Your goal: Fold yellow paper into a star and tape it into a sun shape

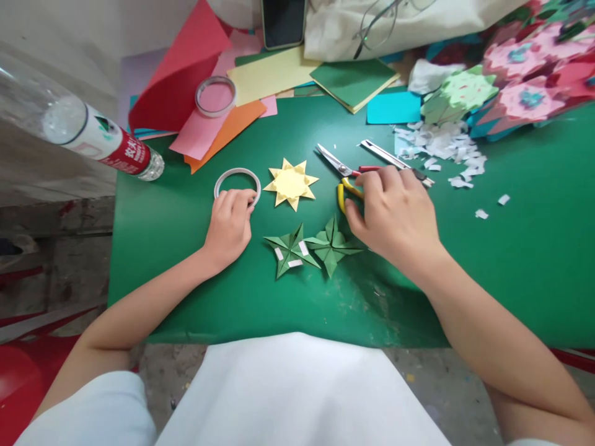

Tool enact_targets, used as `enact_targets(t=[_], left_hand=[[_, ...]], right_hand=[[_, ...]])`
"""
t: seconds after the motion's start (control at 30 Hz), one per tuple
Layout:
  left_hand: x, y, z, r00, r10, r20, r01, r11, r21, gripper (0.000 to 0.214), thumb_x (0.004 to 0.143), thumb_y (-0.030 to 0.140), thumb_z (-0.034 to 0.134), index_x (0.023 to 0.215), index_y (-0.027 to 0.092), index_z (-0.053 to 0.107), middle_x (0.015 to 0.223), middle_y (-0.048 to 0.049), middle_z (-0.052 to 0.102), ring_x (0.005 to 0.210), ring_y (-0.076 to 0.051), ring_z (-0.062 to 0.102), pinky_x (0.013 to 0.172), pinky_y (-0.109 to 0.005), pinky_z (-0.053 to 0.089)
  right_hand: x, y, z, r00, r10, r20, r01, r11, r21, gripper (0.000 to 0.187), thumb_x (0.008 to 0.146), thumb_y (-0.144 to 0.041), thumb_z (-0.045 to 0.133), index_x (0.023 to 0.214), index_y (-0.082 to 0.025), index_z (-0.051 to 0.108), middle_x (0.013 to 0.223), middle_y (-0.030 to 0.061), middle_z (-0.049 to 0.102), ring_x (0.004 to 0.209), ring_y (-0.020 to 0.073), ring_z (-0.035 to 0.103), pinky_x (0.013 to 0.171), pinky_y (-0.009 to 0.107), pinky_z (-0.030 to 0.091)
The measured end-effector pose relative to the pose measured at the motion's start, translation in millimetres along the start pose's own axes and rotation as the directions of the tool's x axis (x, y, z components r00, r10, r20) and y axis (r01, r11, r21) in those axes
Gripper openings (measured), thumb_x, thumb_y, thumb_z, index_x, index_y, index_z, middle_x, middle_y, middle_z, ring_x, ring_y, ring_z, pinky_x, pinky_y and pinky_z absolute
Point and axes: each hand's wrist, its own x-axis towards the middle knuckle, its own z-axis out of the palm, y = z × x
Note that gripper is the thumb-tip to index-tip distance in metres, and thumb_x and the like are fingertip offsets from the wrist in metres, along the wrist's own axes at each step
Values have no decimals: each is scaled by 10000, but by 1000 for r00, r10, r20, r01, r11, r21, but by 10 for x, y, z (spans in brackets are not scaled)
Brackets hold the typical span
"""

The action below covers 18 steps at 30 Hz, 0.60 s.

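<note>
My left hand [230, 220] pinches the near right edge of a white roll of tape [238, 170] resting on the table. My right hand [395, 214] curls over the red and yellow handles of the scissors [343, 170], whose blades point up and left; its palm hides part of them. A box cutter [383, 153] runs partly behind its fingers. Between my hands lies a yellow folded paper star [290, 184]. Below that sit two green folded paper stars side by side; the left one [290, 251] bears several white strips, the right one [331, 246] shows none.
A water bottle [116, 145] leans in at the left. Coloured paper sheets [274, 71], a second tape roll [215, 96] and a phone [283, 21] are at the back. White paper scraps [446, 145] and paper flowers [530, 96] occupy the right rear.
</note>
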Motion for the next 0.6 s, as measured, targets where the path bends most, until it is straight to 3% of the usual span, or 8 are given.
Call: enact_targets(t=[0.17, 0.33, 0.43, 0.6], left_hand=[[-29, -8, 31, 995, 73, -67, -74, 997, -15, 221, 967, 122, 386, 1113, 182, 540, 914, -71, 636, 844, -201, 572, 815, -343, 460], [-32, -9, 23, 985, -11, -172, -33, 967, -252, 146, 973, 180, 454, 1100, 205, 522, 927, -38, 649, 858, -157, 627, 767, -278, 520], [-50, -10, 36, 974, -27, -225, -69, 911, -406, 220, 961, 201, 520, 1177, 225, 486, 969, -24, 647, 873, -130, 668, 777, -257, 555], [-37, 34, 28, 960, -16, -280, -166, 772, -614, 361, 936, 163, 584, 1263, 261, 469, 1022, -14, 663, 914, -121, 711, 862, -277, 602]], right_hand=[[-18, 63, 59, 994, 113, 12, -112, 994, -16, 383, 853, -254, 457, 1174, -67, 550, 1081, 227, 555, 974, 336, 520, 755, 423, 421], [30, 104, 29, 981, 158, 112, -159, 987, 4, 409, 833, -258, 487, 1184, -58, 553, 1094, 239, 578, 997, 347, 558, 773, 436, 453], [78, 168, 47, 970, 172, 170, -185, 981, 63, 428, 776, -248, 534, 1169, -81, 559, 1136, 237, 601, 1020, 343, 579, 821, 443, 474], [117, 251, 125, 964, 223, 146, -248, 951, 182, 411, 682, -223, 583, 1086, -154, 552, 1149, 190, 617, 1032, 348, 598, 844, 476, 493]])
